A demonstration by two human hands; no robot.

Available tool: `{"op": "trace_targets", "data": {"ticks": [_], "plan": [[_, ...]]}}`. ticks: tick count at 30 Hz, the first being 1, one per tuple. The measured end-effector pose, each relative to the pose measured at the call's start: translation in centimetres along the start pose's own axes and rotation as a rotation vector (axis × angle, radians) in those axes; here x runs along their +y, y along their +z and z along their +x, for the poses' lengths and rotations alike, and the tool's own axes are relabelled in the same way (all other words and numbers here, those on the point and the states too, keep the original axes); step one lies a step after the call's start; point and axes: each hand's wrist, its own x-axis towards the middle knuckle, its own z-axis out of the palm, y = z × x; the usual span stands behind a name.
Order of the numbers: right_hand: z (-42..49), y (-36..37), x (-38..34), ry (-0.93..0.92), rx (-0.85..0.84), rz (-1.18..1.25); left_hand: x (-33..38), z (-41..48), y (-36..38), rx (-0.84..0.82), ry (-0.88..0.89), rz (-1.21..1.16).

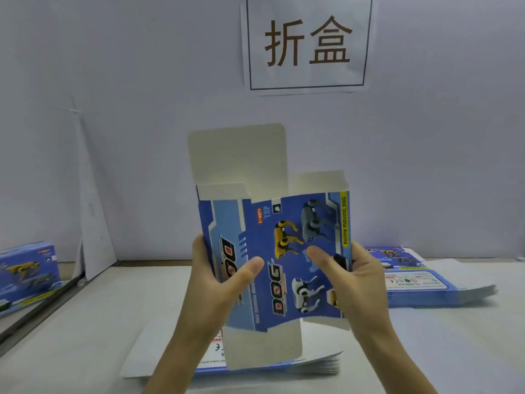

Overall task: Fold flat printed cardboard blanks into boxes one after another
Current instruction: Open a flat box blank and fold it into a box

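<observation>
OK, step: opening a flat blank into a sleeve, my read. Well left of the grip, a finished box (28, 274) sits on the table (85, 322), so this isn't the first one.

Left hand (216, 277) clamps the blank (272, 251) at its left edge, thumb on the printed face, fingers hidden behind. The blank is held upright in the air in front of the wall, clear of the table, and a crease shows just inboard of the left thumb. Right hand (355, 277) does the same on the right edge, thumb on the face and fingers behind. Both hands have a firm pinch and neither is free.

Next move, my guess: push the two held edges toward each other until the sleeve squares up, then tuck the end flaps. That needs one hand freed.

Edges:
- The tall flap (238, 155) stands above the grip and is unfolded.
- The bottom flap (264, 345) hangs below the grip, near the stack of blanks (312, 362) directly under it. I can't tell whether they touch.

Room: there's open air above and to both sides of the grip. A second stack (426, 282) lies right of the grip, well apart. Tightest spot is below, so lift before folding the bottom flap.
</observation>
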Motion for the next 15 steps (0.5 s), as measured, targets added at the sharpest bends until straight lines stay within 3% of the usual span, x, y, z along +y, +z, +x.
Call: {"op": "trace_targets", "data": {"ticks": [6, 12, 15], "plan": [[-0.1, 0.6, 0.1, -0.059, -0.275, -0.024, 0.3, -0.3, -0.3, -0.142, 0.083, 0.056], [1.1, -1.8, -0.2, 0.313, -0.264, 0.372, 0.4, -0.4, -1.7, -0.258, 0.379, 0.432], [1.3, -2.6, 0.0, 0.478, -0.312, 0.449, -0.1, -0.1, -2.1, -0.357, 0.4, 0.484]]}}
